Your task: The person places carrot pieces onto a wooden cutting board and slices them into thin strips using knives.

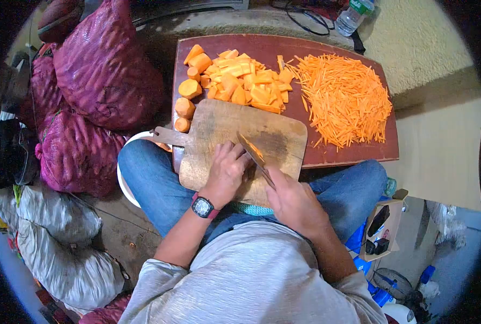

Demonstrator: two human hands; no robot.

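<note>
A wooden cutting board (pixel 213 121) with a handle at its left lies in front of me, partly over the red tabletop. My right hand (pixel 296 204) is wrapped round the handle of a knife (pixel 255 155), its blade slanting up and left over the board. A bit of orange carrot (pixel 257 152) shows along the blade. Just left of the knife, my left hand (pixel 229 170) presses on the board with curled fingers; what lies under them is hidden. Beyond the board are a heap of carrot slices (pixel 246 75) and, at right, a pile of carrot strips (pixel 345 100).
Carrot chunks (pixel 189 89) line the red tabletop's (pixel 354 154) left side. Purple mesh sacks (pixel 102 70) and white sacks (pixel 62 243) stand at left. A white tub (pixel 127 186) is by my left knee. A plastic bottle (pixel 354 19) and an open box (pixel 383 229) are at right.
</note>
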